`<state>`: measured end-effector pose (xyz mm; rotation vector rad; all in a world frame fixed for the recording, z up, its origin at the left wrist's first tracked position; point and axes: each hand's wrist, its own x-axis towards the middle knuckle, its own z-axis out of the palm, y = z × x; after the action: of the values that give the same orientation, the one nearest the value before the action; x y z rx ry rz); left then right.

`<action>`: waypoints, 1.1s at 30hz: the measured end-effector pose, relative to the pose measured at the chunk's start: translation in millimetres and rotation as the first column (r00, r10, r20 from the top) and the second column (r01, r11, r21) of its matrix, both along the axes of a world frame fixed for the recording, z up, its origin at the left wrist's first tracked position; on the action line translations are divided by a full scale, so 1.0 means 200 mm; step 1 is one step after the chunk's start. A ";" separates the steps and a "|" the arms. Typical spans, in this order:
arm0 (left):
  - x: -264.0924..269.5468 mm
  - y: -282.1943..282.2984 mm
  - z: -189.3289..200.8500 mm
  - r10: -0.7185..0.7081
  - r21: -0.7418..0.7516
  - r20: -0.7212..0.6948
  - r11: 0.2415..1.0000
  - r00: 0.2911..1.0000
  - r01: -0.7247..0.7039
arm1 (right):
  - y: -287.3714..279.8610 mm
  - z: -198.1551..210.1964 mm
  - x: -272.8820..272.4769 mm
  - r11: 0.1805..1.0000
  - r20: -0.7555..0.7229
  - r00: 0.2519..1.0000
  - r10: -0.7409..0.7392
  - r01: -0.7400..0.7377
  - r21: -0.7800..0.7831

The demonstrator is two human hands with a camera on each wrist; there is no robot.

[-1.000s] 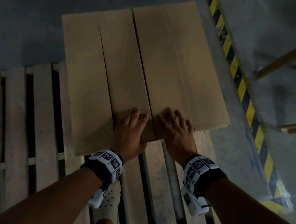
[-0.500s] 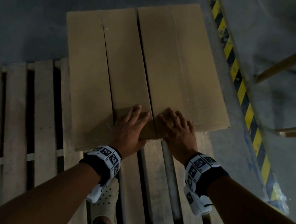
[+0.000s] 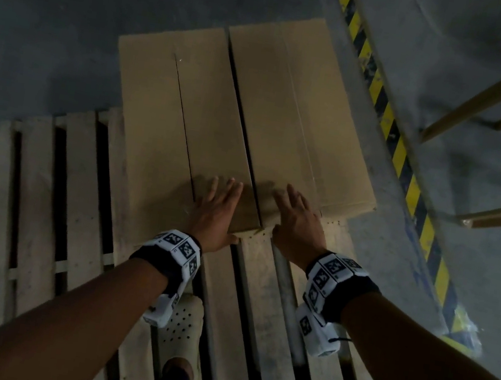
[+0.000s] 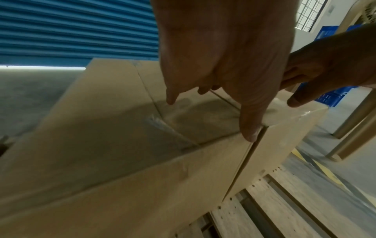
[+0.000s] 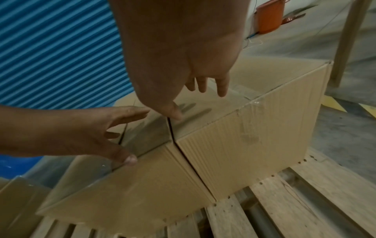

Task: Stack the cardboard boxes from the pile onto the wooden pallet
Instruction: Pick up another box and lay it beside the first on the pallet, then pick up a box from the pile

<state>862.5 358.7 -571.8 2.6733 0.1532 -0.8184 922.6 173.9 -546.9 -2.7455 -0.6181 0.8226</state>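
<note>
Two boxes on pallet, both hands flat on top.
Head view: left cardboard box [image 3: 167, 131] and right cardboard box [image 3: 290, 111] side by side on wooden pallet [image 3: 41, 191]. Wrist views alone show the blue shutter [image 4: 77, 29]. Left hand [image 3: 216, 211] and right hand [image 3: 296, 222], fingers straight, lie over near top edges.

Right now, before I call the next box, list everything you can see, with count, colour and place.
cardboard boxes: two, brown, side by side on the pallet's far end.
wooden pallet: one, pale, on the floor.
hazard tape: one yellow-black stripe, floor, right.
wooden frame: tan, far right.
roller door: blue, behind.
shoe: one, pale, on the pallet.
left hand: flat, left box's near edge.
right hand: flat, right box's near edge.
</note>
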 end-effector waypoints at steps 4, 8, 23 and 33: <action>-0.02 0.03 0.27 0.067 -0.034 0.125 0.997 0.990 -0.064 | -0.05 0.29 -0.06 0.980 0.029 0.995 -0.097 0.090 0.180; -0.11 0.00 0.75 0.250 -0.202 0.363 0.962 0.898 -0.186 | -0.12 0.75 -0.16 0.934 0.134 0.981 -0.138 0.083 0.348; -1.38 -0.55 2.61 0.487 -0.402 0.744 0.873 0.458 -0.275 | -0.67 2.42 -1.22 0.660 0.200 0.956 -0.216 -0.008 0.751; -2.51 -0.71 2.75 0.545 -0.403 0.711 0.834 0.444 -0.378 | -0.70 2.73 -2.22 0.484 0.138 0.984 -0.112 -0.068 0.873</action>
<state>360.5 217.5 -22.7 2.3343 0.5199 0.5800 477.7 33.8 -1.7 -1.8295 -0.7550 0.1159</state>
